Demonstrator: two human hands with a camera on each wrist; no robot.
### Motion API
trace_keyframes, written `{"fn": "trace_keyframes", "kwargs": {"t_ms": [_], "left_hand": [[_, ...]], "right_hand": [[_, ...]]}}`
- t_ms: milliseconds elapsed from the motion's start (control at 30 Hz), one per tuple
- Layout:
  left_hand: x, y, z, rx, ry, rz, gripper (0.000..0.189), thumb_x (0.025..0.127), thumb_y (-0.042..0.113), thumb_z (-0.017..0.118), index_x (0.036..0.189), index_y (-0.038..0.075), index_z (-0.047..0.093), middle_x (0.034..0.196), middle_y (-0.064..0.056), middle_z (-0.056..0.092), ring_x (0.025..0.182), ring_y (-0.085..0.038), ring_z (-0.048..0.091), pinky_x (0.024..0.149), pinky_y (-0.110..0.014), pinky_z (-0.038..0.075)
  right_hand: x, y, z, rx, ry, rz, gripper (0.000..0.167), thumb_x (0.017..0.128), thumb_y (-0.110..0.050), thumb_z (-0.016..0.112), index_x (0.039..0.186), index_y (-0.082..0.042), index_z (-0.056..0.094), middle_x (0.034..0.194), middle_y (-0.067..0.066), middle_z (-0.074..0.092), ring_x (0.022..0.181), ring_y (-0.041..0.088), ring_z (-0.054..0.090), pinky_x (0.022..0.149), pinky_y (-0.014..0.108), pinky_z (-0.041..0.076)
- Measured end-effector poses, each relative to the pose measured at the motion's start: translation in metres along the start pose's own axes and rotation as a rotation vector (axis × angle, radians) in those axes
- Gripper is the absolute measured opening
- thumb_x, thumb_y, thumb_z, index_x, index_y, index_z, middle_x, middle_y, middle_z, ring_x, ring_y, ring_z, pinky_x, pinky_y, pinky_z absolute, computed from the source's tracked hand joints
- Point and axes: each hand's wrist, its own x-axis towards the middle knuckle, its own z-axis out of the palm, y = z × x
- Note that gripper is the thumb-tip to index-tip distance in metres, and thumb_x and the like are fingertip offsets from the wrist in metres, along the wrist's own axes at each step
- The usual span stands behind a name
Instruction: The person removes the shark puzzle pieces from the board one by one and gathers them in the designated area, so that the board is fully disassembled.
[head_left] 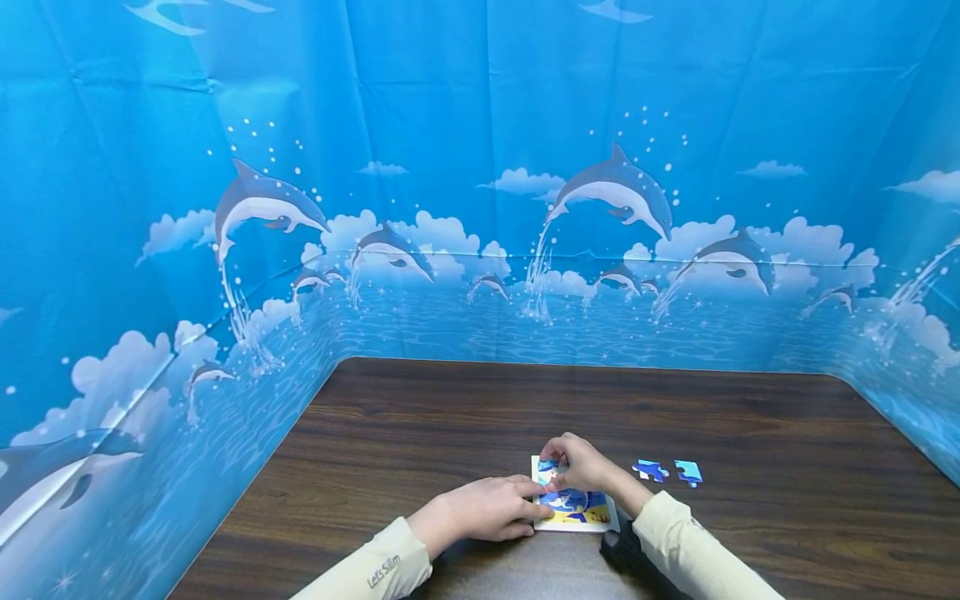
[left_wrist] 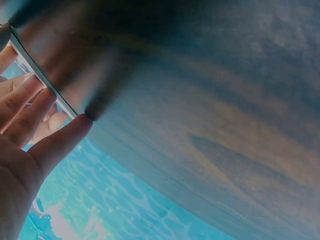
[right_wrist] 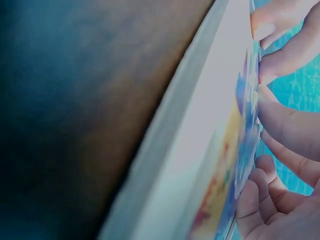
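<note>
A small jigsaw puzzle (head_left: 573, 502) in a white-edged tray lies on the table, showing a blue and yellow sea picture. My left hand (head_left: 495, 507) rests across its left side, fingers nearly straight over the picture. In the left wrist view the left thumb (left_wrist: 62, 142) touches the tray's edge (left_wrist: 42, 75). Over the upper part of the picture, my right hand (head_left: 581, 467) bends its thumb and fingers round a puzzle piece (head_left: 551, 472), partly hidden by the hand. The right wrist view shows right fingertips (right_wrist: 246, 197) against the picture surface.
Two loose blue puzzle pieces, one (head_left: 650, 471) beside the other (head_left: 688, 472), lie right of the tray. A black object (head_left: 626, 546) is near the right forearm. A dolphin-print curtain (head_left: 480, 317) surrounds the dark wooden table (head_left: 420, 425).
</note>
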Motion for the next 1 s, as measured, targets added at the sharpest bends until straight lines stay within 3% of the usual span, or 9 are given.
{"fn": "trace_keyframes", "kwargs": {"t_ms": [467,833,1000], "left_hand": [[-0.0003,-0.0005,-0.0002,0.010,-0.009,-0.005,0.038,0.095,0.032,0.054,0.133,0.025,0.054,0.137,-0.002,0.052,0.125,-0.011,0.050,0.101,-0.021,0.043],[-0.0003,-0.0003,-0.0019,0.007,-0.002,-0.005,0.037,0.095,0.031,0.054,0.131,0.025,0.056,0.135,-0.003,0.053,0.125,-0.012,0.050,0.101,-0.022,0.043],[-0.0009,0.0001,-0.0022,-0.007,-0.007,-0.011,0.038,0.095,0.031,0.054,0.132,0.025,0.055,0.136,-0.003,0.053,0.126,-0.012,0.050,0.101,-0.023,0.043]], "right_hand": [[0.0029,-0.0031,-0.0013,0.007,-0.009,0.037,0.032,0.067,-0.003,0.082,0.093,-0.007,0.065,0.090,0.005,0.055,0.082,0.017,0.051,0.073,0.034,0.046],[0.0023,0.0041,-0.0052,-0.013,-0.021,-0.113,0.034,0.066,-0.007,0.082,0.096,-0.002,0.067,0.083,0.004,0.054,0.074,0.014,0.045,0.061,0.021,0.038],[0.0022,0.0030,-0.0047,-0.032,-0.022,-0.132,0.033,0.067,-0.007,0.080,0.098,-0.001,0.068,0.082,0.003,0.053,0.074,0.013,0.044,0.060,0.021,0.037]]}}
